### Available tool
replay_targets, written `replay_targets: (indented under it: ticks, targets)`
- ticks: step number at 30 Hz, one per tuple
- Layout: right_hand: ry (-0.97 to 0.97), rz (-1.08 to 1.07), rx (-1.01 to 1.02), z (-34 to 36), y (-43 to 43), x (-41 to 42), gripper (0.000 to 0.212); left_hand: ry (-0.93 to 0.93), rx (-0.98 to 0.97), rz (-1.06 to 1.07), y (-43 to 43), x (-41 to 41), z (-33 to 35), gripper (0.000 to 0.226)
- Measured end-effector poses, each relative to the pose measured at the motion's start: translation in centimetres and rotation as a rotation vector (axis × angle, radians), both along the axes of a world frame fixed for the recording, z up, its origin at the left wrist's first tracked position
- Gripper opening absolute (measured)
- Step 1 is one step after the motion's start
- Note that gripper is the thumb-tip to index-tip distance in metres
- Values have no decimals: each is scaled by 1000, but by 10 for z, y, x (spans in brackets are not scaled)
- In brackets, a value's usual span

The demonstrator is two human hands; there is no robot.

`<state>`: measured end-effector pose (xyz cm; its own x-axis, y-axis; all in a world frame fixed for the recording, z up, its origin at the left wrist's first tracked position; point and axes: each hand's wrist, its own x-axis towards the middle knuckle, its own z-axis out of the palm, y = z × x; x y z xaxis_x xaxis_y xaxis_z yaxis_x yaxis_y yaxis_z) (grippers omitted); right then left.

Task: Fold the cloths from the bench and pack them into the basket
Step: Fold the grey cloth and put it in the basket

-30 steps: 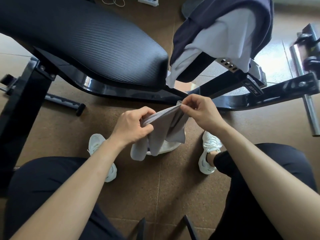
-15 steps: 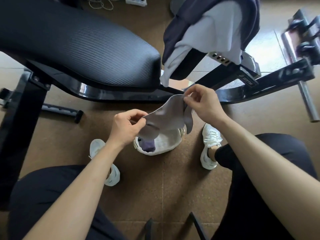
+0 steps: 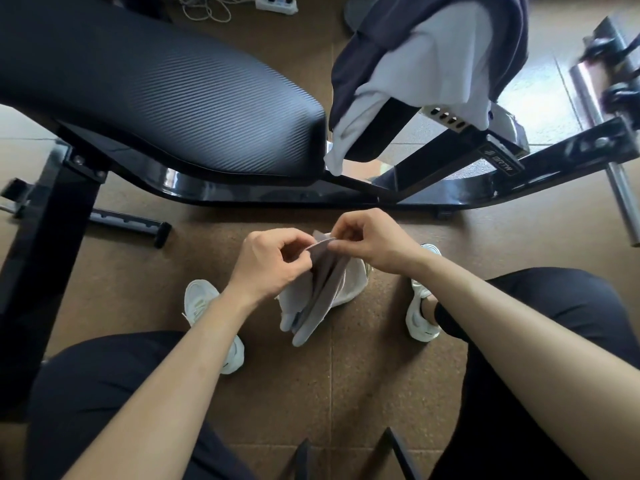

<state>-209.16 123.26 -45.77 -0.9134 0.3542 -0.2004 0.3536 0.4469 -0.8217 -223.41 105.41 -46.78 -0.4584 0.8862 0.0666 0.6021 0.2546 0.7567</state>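
Note:
A small grey cloth (image 3: 323, 289) hangs doubled over between my hands, its lower end dangling toward the floor. My left hand (image 3: 270, 263) pinches its top edge from the left, and my right hand (image 3: 372, 242) pinches the same edge from the right, the fingertips almost touching. Right behind and below the cloth stands a small white basket (image 3: 355, 282) on the floor, mostly hidden by the cloth. A dark navy cloth (image 3: 377, 36) and a white cloth (image 3: 436, 60) are draped over the far right end of the black padded bench (image 3: 156, 91).
The bench's black steel frame (image 3: 263, 194) crosses the floor just beyond my hands. My white shoes (image 3: 199, 299) flank the basket on the brown cork-like floor. A metal bar (image 3: 602, 133) lies at far right, and a power strip (image 3: 277, 1) with cables at the top.
My hands have come together, bringing the two ends of the grey cloth onto each other, so it now hangs doubled and covers the basket. The view has shifted slightly.

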Motion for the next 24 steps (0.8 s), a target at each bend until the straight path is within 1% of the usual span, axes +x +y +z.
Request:
replay_targets:
  ticks: [2,4,7,9,11,13,15,19,22,24]
  targets:
    - [30,-48,-20,3,2,1,6,71,-59,51,-5,-6,1,18]
    - [70,-134,-94,6,7,3,9,116,-106,104,-8,-9,0,23]
    - [100,-172,-174,9,13,7,12,33,-145,148,-7,-9,0,10]
    - [122,-183,-162,10,15,8,10,16,-191,134,-6,-9,-2,11]
    - [168,-262,-174,11,21,9,9,45,-246,136,-8,-12,-5,12]
    - [212,-341,-216,13,30,12,7,34,-272,157,-9,-15,-7,13]
    - [235,-395,-222,13,37,14,8,11,-270,169,-8,-17,-8,13]
    - [220,-509,-167,10,42,16,10,-50,-265,173,-7,-17,-13,7]
    - [200,-593,-148,6,45,17,9,-162,-222,231,-5,-18,-15,2]
    - [194,-623,-136,3,46,17,8,-257,-156,287,-2,-18,-13,3]
